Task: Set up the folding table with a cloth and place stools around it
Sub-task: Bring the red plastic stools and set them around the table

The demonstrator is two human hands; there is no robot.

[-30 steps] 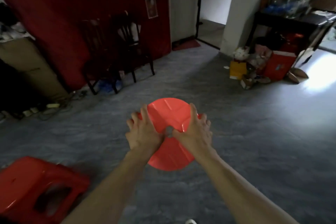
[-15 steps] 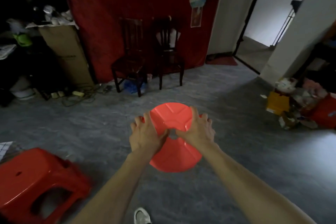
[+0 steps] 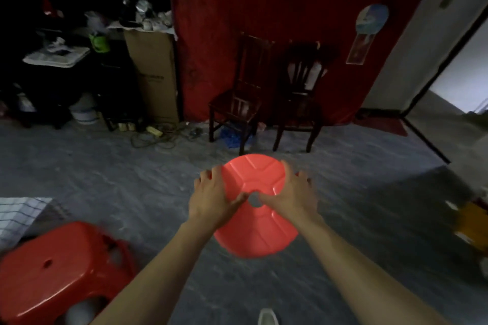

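I see the view swing left since a second ago. Red square stool (image 3: pixel 52 272) stays at 8 o'clock. A checked cloth (image 3: pixel 18 216) corner now shows at 9 o'clock, so I judge the table is covered and close by. Round red stool (image 3: pixel 256 208) is dead centre and looks carried. Left hand (image 3: pixel 211 200) and right hand (image 3: pixel 293 198) still grip its seat rim, thumbs by the hole. Not yet placed.

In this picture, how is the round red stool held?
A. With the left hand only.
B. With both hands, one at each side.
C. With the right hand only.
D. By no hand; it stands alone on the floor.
B: the left hand and the right hand both grip the round red stool at opposite sides, with the thumbs on top near its centre hole.
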